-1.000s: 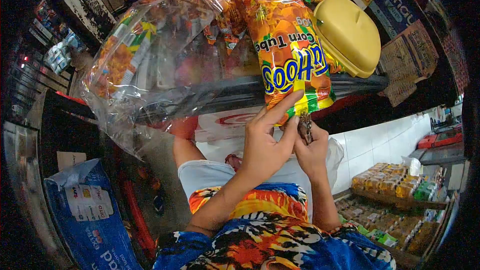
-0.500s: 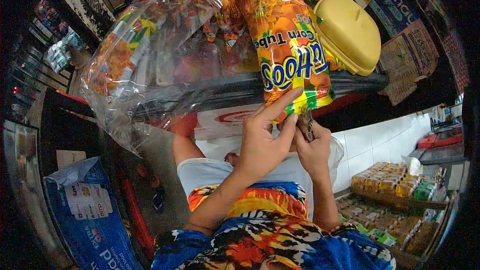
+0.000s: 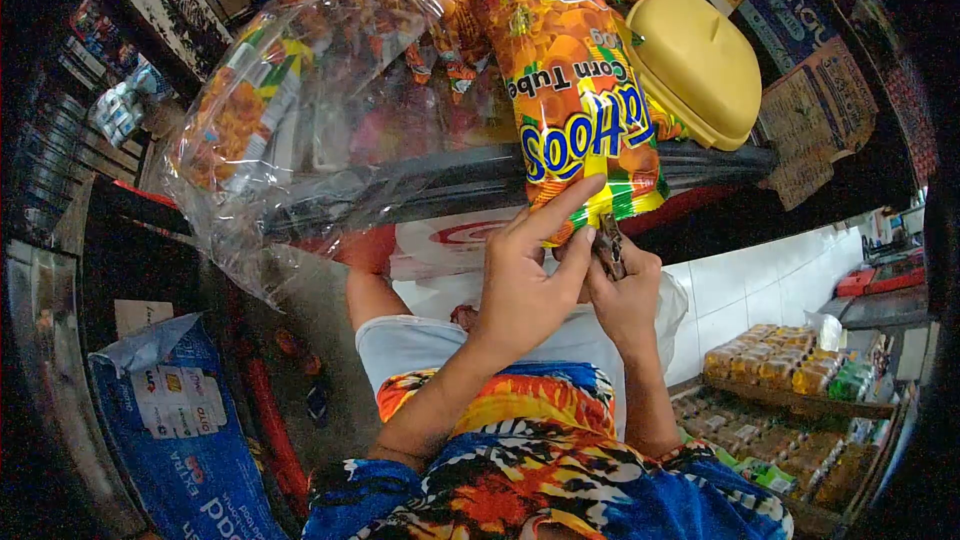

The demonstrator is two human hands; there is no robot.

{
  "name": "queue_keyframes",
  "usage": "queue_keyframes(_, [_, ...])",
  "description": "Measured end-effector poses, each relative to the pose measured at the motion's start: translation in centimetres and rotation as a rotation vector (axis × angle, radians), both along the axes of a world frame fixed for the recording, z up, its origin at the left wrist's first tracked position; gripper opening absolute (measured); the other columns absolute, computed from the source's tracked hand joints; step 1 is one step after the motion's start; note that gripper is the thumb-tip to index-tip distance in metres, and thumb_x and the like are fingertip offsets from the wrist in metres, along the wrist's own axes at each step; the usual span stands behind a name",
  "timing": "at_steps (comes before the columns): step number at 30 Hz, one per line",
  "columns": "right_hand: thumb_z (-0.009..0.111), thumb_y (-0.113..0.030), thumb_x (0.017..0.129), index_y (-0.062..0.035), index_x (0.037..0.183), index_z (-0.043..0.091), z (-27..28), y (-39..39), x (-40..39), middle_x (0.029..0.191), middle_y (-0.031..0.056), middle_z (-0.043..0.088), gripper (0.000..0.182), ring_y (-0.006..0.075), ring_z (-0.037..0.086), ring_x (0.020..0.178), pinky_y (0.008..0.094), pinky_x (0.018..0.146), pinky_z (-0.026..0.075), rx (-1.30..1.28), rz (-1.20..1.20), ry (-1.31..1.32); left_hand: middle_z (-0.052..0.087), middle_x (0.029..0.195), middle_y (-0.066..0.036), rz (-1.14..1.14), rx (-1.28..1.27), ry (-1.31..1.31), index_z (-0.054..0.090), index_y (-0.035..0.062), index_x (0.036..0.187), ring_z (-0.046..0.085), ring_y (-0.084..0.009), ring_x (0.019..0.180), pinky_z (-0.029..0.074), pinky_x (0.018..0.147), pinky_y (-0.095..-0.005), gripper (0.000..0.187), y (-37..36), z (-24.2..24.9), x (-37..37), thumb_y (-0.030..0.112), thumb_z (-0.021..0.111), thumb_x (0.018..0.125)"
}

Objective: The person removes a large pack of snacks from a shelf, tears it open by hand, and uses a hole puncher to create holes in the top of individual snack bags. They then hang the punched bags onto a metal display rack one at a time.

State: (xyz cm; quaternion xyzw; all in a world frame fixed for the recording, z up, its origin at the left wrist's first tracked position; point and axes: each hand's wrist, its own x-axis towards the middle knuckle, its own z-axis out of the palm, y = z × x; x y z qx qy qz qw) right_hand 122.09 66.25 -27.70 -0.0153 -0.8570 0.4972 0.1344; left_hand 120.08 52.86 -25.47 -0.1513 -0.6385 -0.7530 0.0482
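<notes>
My left hand pinches the near edge of an orange corn-snack bag, its index finger lying along the front. The lettering on the bag appears upside down. My right hand is closed around a small dark metal hand tool, whose exact kind I cannot make out. The tool's upper end meets the green-and-yellow sealed edge of the bag, close to my left thumb. Beyond my left hand lies a large clear plastic bag holding several similar orange snack packs.
A yellow lidded plastic container stands right of the snack bag, on the dark-edged counter. Torn brown cardboard hangs at its right. Packed bottles fill a low shelf at right. A blue printed sack stands at lower left.
The dark tool has shifted slightly up and left against the bag's sealed edge, tilting a little. My left hand and the snack bag stay nearly in place.
</notes>
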Motion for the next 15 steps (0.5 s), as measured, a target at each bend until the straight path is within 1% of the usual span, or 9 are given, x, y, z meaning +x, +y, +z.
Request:
queue_keyframes(3, [0.068, -0.007, 0.078, 0.0020, 0.074, 0.059, 0.15, -0.13, 0.05, 0.054, 0.0078, 0.053, 0.013, 0.0093, 0.046, 0.046, 0.0280, 0.047, 0.039, 0.038, 0.005, 0.026, 0.061, 0.119, -0.010, -0.003, 0.012, 0.002, 0.054, -0.0038, 0.126, 0.055, -0.0105, 0.106, 0.045, 0.089, -0.0249, 0.039, -0.12, 0.11, 0.08, -0.005, 0.055, 0.087])
queue_keyframes(5, [0.069, -0.007, 0.077, 0.0015, 0.074, 0.058, 0.56, -0.52, 0.14, 0.054, 0.0096, 0.054, 0.014, 0.0112, 0.046, 0.045, 0.0287, 0.047, 0.039, -0.017, -0.001, 0.057, 0.061, 0.119, -0.010, -0.004, 0.028, -0.003, 0.054, -0.0039, 0.126, 0.055, -0.0107, 0.106, 0.045, 0.090, -0.0253, 0.039, -0.10, 0.33, 0.17, -0.005, 0.055, 0.087])
queue_keyframes(7, [0.069, -0.007, 0.077, 0.0012, 0.075, 0.059, 0.20, -0.21, 0.22, 0.055, 0.0100, 0.055, 0.013, 0.0114, 0.047, 0.045, 0.0284, 0.047, 0.039, 0.014, 0.005, 0.054, 0.064, 0.115, -0.015, 0.013, 0.094, -0.051, 0.058, -0.0020, 0.122, 0.058, -0.0144, 0.106, 0.045, 0.089, -0.0281, 0.038, 0.04, 0.44, 0.27, -0.004, 0.057, 0.084])
queue_keyframes(8, [0.069, -0.007, 0.077, 0.0010, 0.076, 0.060, 0.04, -0.07, 0.27, 0.056, 0.0104, 0.056, 0.012, 0.0117, 0.048, 0.045, 0.0282, 0.048, 0.040, 0.045, 0.010, 0.051, 0.064, 0.115, -0.015, 0.013, 0.094, -0.052, 0.058, -0.0020, 0.122, 0.058, -0.0144, 0.106, 0.045, 0.089, -0.0281, 0.038, -0.01, 0.43, 0.26, -0.004, 0.057, 0.084])
queue_keyframes(10, [0.069, -0.007, 0.077, 0.0008, 0.076, 0.061, -0.09, -0.03, 0.32, 0.056, 0.0101, 0.056, 0.011, 0.0120, 0.048, 0.045, 0.0282, 0.048, 0.040, 0.051, 0.005, 0.037, 0.061, 0.119, -0.010, -0.005, 0.053, -0.005, 0.054, -0.0049, 0.125, 0.055, -0.0114, 0.107, 0.044, 0.091, -0.0257, 0.038, -0.15, 0.40, 0.22, -0.004, 0.055, 0.087])
queue_keyframes(12, [0.069, -0.007, 0.077, 0.0007, 0.076, 0.061, 0.03, -0.09, 0.33, 0.055, 0.0097, 0.056, 0.011, 0.0123, 0.048, 0.046, 0.0283, 0.048, 0.040, 0.057, 0.001, 0.022, 0.060, 0.120, -0.010, -0.006, 0.045, -0.003, 0.054, -0.0049, 0.125, 0.055, -0.0115, 0.107, 0.044, 0.091, -0.0257, 0.038, -0.16, 0.23, 0.21, -0.004, 0.055, 0.087])
queue_keyframes(14, [0.068, -0.007, 0.077, 0.0004, 0.075, 0.061, 0.54, -0.30, 0.32, 0.054, 0.0097, 0.055, 0.010, 0.0149, 0.048, 0.045, 0.0291, 0.048, 0.040, 0.036, -0.011, -0.043, 0.060, 0.120, -0.010, -0.008, 0.038, -0.004, 0.054, -0.0049, 0.125, 0.055, -0.0117, 0.107, 0.044, 0.091, -0.0257, 0.038, -0.13, 0.07, 0.15, -0.004, 0.055, 0.087])
queue_keyframes(15, [0.068, -0.007, 0.077, 0.0004, 0.075, 0.061, 0.46, -0.40, 0.24, 0.054, 0.0097, 0.055, 0.010, 0.0149, 0.048, 0.045, 0.0291, 0.048, 0.040, 0.036, -0.012, -0.044, 0.060, 0.120, -0.010, -0.011, 0.043, -0.003, 0.054, -0.0048, 0.126, 0.055, -0.0119, 0.107, 0.044, 0.091, -0.0258, 0.038, -0.12, 0.00, 0.12, -0.004, 0.055, 0.087])
